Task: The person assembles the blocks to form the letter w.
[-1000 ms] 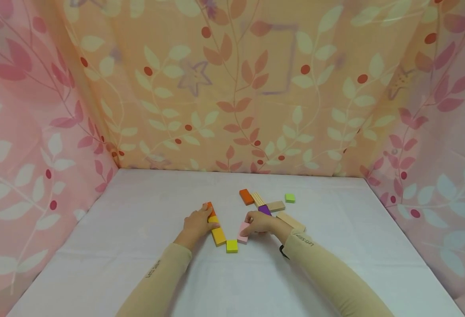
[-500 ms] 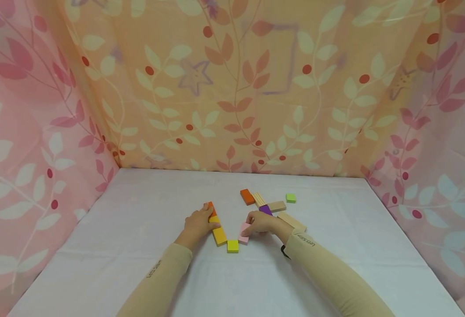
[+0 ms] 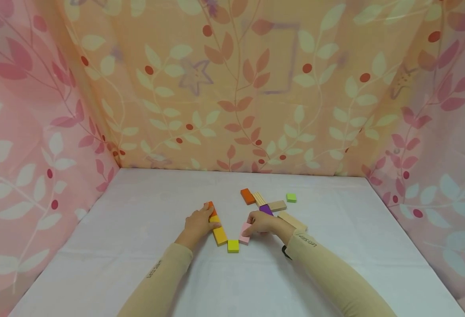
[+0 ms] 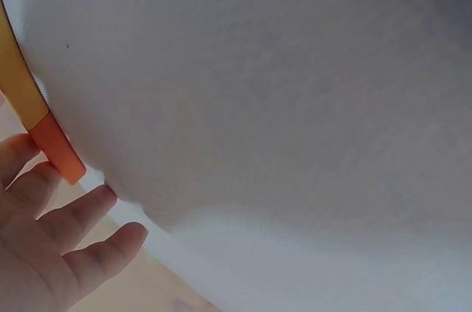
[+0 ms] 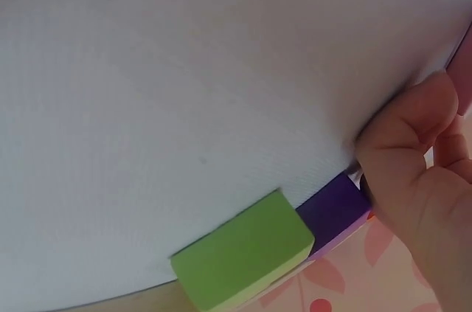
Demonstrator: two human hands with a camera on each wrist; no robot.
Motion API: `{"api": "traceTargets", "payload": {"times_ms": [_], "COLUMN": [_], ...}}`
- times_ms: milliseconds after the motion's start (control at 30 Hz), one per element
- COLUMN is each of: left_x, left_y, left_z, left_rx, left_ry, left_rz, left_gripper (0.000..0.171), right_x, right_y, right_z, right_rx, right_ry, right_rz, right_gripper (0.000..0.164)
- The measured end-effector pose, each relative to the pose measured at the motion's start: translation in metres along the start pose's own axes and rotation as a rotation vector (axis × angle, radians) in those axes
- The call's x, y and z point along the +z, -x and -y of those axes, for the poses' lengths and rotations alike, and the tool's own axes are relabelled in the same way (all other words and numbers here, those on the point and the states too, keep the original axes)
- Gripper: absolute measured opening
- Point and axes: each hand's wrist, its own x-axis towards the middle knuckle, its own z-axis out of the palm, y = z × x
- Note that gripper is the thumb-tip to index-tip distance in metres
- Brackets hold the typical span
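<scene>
My left hand (image 3: 197,223) rests at the left of a slanting row of blocks. Its fingers touch an orange block (image 3: 211,208) at the far end, and the thumb lies over the row's middle. In the left wrist view the fingers look loosely extended against the orange block (image 4: 57,151), with a yellow block (image 4: 18,76) joining it. Nearest me in that row is a longer yellow block (image 3: 219,236), followed by a yellow-green square block (image 3: 233,246). My right hand (image 3: 261,223) pinches a pink block (image 3: 245,239), which lies to the right of the square and slants away.
Behind my right hand lie a purple block (image 3: 266,210), a ridged wooden block (image 3: 259,199), a red-orange block (image 3: 247,196) and plain wooden blocks (image 3: 277,205). A small green block (image 3: 291,197) lies farther right. Floral cloth (image 3: 232,88) walls in the white table (image 3: 137,198).
</scene>
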Motion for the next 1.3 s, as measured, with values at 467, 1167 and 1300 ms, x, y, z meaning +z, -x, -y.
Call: {"api": "traceTargets", "payload": {"times_ms": [467, 1167, 1300], "left_x": [0.003, 0.004, 0.004], "left_y": [-0.005, -0.003, -0.002], "left_z": [0.006, 0.0, 0.001], "left_rx": [-0.01, -0.009, -0.007], "left_ry": [0.002, 0.017, 0.018], "left_rz": [-0.004, -0.006, -0.009], "left_gripper": [0.074, 0.072, 0.073], "right_x": [-0.004, -0.028, -0.026], "right_y": [-0.014, -0.056, -0.066], "right_z": [-0.008, -0.017, -0.017], "right_rx": [0.017, 0.169, 0.185], "right_ry": [-0.149, -0.228, -0.207], "right_rz": [-0.041, -0.293, -0.316], "right_gripper": [0.027, 0.057, 0.061]}}
